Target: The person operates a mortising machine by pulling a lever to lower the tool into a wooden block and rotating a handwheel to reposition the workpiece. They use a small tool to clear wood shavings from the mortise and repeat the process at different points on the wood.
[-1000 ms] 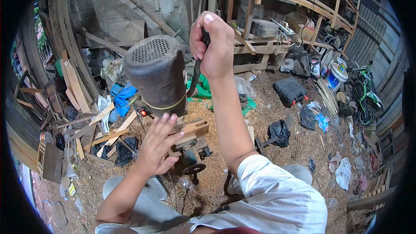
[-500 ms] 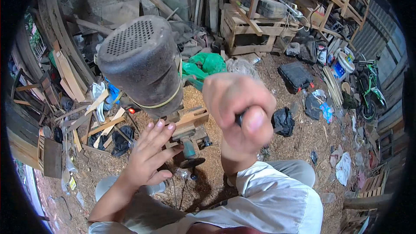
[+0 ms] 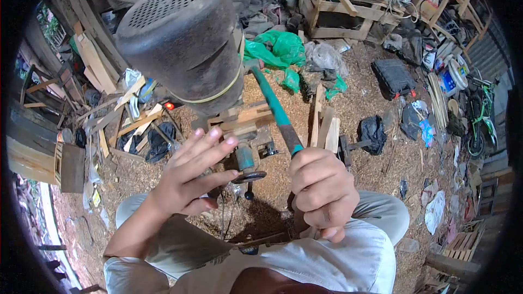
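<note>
My right hand (image 3: 324, 190) is closed around the lower end of a hammer's green-and-dark handle (image 3: 278, 110). The hammer head (image 3: 251, 65) overlaps the right side of a large dark motor housing (image 3: 190, 60) with a perforated top and a yellowish band. To the left, my left hand (image 3: 188, 171) is open with its fingers spread and holds nothing. Its fingertips are close to a dark handwheel (image 3: 249, 177) and the teal metal part (image 3: 244, 157) of the machine. Just beyond lie wood pieces (image 3: 248, 121), partly hidden by the housing.
Wood shavings (image 3: 348, 95) cover the ground. Wood strips (image 3: 325, 125) stand right of the machine. Around it are green plastic (image 3: 279, 47), a black bag (image 3: 372, 135), a black case (image 3: 393, 76), a wooden crate (image 3: 340, 16), scrap wood (image 3: 136, 125) and a green bike (image 3: 479, 111).
My right hand has turned and moved down, bringing the hammer into plain view. The left hand stays spread, shifted slightly right. The camera view has tilted down a little.
</note>
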Demonstrator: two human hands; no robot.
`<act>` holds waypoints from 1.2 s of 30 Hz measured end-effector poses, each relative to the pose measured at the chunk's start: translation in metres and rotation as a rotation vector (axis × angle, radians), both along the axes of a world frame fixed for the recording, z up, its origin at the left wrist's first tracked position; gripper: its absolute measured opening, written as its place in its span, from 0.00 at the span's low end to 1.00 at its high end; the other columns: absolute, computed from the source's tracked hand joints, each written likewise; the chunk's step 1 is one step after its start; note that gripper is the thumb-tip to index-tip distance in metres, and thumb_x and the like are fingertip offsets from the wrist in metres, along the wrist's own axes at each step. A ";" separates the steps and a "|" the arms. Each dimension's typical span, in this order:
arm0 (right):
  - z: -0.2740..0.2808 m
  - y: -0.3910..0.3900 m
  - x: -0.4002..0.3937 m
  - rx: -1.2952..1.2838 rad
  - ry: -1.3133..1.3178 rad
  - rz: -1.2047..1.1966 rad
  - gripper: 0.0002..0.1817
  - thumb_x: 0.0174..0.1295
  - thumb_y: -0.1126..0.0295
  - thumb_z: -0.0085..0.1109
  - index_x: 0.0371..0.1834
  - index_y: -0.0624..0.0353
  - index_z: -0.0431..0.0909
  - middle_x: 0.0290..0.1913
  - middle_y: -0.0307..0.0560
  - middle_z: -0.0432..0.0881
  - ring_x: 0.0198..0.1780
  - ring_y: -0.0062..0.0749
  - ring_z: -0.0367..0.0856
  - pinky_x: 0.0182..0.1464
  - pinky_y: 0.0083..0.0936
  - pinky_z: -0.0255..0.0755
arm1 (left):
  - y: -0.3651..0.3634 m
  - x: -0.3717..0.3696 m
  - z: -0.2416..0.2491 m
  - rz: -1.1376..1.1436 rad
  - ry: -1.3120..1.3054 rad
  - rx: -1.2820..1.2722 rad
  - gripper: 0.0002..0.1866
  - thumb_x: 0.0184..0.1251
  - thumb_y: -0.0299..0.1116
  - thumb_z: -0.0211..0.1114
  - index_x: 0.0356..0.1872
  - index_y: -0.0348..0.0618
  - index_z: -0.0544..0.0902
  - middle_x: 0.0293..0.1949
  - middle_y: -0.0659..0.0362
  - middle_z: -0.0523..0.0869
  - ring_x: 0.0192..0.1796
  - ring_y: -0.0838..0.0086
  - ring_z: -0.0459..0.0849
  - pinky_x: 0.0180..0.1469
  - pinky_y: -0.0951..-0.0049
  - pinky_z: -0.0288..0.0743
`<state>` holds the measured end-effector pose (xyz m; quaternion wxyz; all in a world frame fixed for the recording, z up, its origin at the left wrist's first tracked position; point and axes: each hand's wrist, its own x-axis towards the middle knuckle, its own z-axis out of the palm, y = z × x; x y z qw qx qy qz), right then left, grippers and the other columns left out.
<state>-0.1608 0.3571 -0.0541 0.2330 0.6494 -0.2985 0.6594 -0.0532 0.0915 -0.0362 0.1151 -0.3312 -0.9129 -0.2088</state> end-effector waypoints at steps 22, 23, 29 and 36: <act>0.128 -0.001 0.029 1.820 -0.688 0.083 0.64 0.72 0.21 0.01 0.26 0.66 0.85 0.27 0.49 0.84 0.29 0.36 0.84 0.44 0.31 0.77 | -0.035 0.054 0.010 -0.368 -0.337 0.037 0.20 0.80 0.48 0.64 0.45 0.39 0.89 0.43 0.52 0.89 0.52 0.56 0.87 0.62 0.52 0.76; 0.129 -0.008 0.032 1.907 -0.666 -0.053 0.64 0.72 0.22 0.01 0.31 0.67 0.86 0.30 0.50 0.85 0.30 0.36 0.85 0.46 0.31 0.78 | -0.038 0.054 0.014 -0.368 -0.437 -0.017 0.20 0.80 0.48 0.64 0.51 0.39 0.88 0.48 0.51 0.89 0.56 0.56 0.86 0.67 0.50 0.74; 0.124 -0.021 0.033 1.819 -0.314 -0.337 0.29 0.83 0.50 0.51 0.31 0.61 0.87 0.27 0.50 0.87 0.34 0.44 0.88 0.45 0.41 0.78 | -0.064 0.062 0.002 -0.377 -0.452 -0.054 0.21 0.80 0.48 0.63 0.58 0.41 0.87 0.53 0.51 0.89 0.61 0.59 0.86 0.74 0.48 0.72; 0.119 -0.023 0.032 1.747 -0.203 -0.317 0.15 0.81 0.62 0.49 0.47 0.57 0.86 0.48 0.50 0.88 0.56 0.51 0.83 0.65 0.50 0.69 | -0.092 0.083 -0.007 -0.316 -0.489 -0.033 0.21 0.80 0.47 0.63 0.61 0.44 0.86 0.57 0.54 0.89 0.64 0.62 0.86 0.77 0.47 0.70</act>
